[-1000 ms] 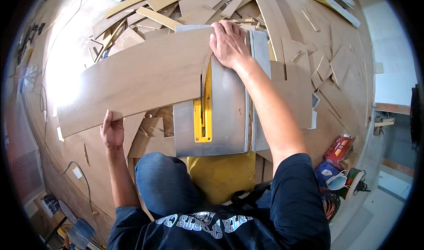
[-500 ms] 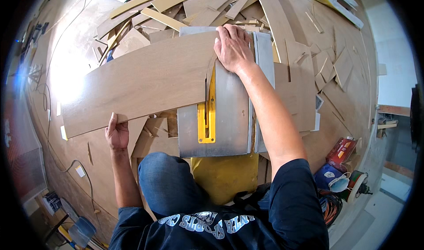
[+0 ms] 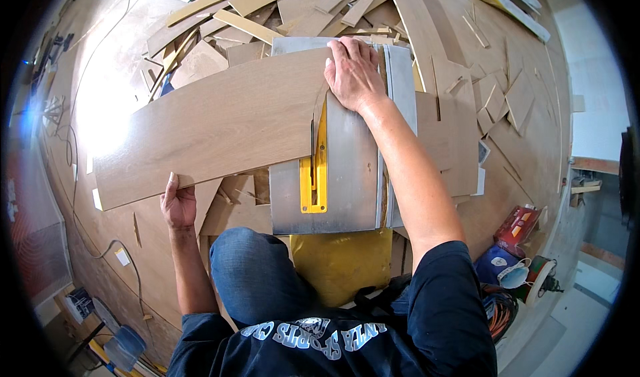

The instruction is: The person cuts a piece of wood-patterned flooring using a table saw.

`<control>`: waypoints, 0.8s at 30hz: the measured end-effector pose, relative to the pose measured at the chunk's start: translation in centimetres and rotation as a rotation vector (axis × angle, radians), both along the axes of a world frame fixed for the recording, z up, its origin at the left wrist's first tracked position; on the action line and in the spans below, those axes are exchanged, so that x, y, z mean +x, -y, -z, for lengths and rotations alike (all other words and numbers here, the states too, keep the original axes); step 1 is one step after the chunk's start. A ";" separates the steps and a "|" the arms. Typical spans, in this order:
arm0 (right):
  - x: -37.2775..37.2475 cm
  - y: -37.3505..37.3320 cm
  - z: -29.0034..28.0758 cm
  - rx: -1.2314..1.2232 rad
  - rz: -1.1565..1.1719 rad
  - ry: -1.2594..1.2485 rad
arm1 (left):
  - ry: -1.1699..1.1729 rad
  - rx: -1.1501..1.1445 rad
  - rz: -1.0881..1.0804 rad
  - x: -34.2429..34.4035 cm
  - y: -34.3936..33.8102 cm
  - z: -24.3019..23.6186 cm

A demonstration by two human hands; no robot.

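From my end, left hand (image 3: pixel 179 206) has its grip pinching the brown board (image 3: pixel 213 127) at its near edge; right hand (image 3: pixel 355 74) lies over its right end, whether clamped I cannot tell. Board sits partly on the metal counter (image 3: pixel 353 184); left stretch overhangs.

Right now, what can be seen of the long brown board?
The board is a flat, light-brown plank that looks like wood, faintly grained, with glare toward its left end. It lies slantwise, left end nearer the person, its right part over the grey metal table, partly covering the slotted yellow insert, the rest jutting out leftward. The left hand grips its near edge; the right hand touches its far right corner.
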State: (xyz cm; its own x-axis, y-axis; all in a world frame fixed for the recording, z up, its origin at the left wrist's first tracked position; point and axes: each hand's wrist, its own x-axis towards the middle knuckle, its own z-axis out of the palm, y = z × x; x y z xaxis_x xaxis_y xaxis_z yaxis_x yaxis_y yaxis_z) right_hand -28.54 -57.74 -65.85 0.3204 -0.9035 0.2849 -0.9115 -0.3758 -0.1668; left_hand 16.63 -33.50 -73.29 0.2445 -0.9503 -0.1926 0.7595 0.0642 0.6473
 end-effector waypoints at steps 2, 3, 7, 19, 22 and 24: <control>0.0 -0.1 0.0 -0.005 0.000 -0.007 | 0.003 0.005 0.003 -0.1 -0.1 -0.1; 0.0 -0.2 -0.1 -0.003 -0.001 -0.009 | 0.004 0.004 0.007 -0.2 -0.2 -0.1; 0.0 -0.5 -0.3 -0.004 -0.009 -0.011 | 0.008 0.000 0.014 -0.6 -0.4 -0.5; 0.0 -1.1 0.3 -0.020 -0.013 -0.024 | -0.012 0.007 0.007 0.2 -1.4 0.0; -0.2 -1.1 0.4 -0.018 -0.034 -0.008 | 0.003 0.029 -0.010 -0.2 -1.6 -0.2; -0.2 -0.9 0.1 -0.001 -0.030 0.005 | 0.025 0.051 -0.024 -0.1 -1.1 -0.2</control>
